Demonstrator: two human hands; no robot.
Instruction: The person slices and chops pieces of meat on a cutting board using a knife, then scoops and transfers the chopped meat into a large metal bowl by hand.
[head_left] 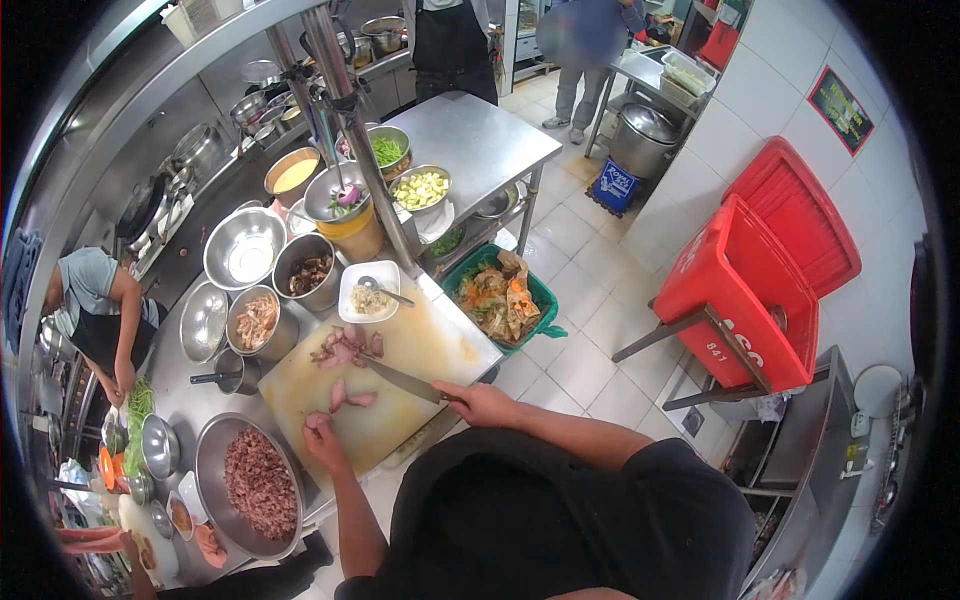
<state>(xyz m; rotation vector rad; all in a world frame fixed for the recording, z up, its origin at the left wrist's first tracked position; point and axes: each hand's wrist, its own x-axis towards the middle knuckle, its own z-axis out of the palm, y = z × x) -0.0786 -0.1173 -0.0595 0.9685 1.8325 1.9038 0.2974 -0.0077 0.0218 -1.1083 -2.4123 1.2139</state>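
Note:
My right hand (482,406) is closed round the handle of a kitchen knife (402,380), whose blade points left across a yellow-stained cutting board (440,345). Just beyond the blade tip lies a small heap of pale pink meat pieces (343,346). A few more meat pieces (352,396) sit between the knife and my left hand. My left hand (325,442) rests at the board's near left edge, its bent fingers on a pinkish piece of meat (316,420). The fingers partly hide that piece.
A white dish with a spoon (369,292) stands at the board's far edge. Pots of cooked strips (262,325) and dark pieces (305,268) stand left, above a big bowl of minced meat (262,485). A green scrap bin (500,295) is right. Other people work nearby.

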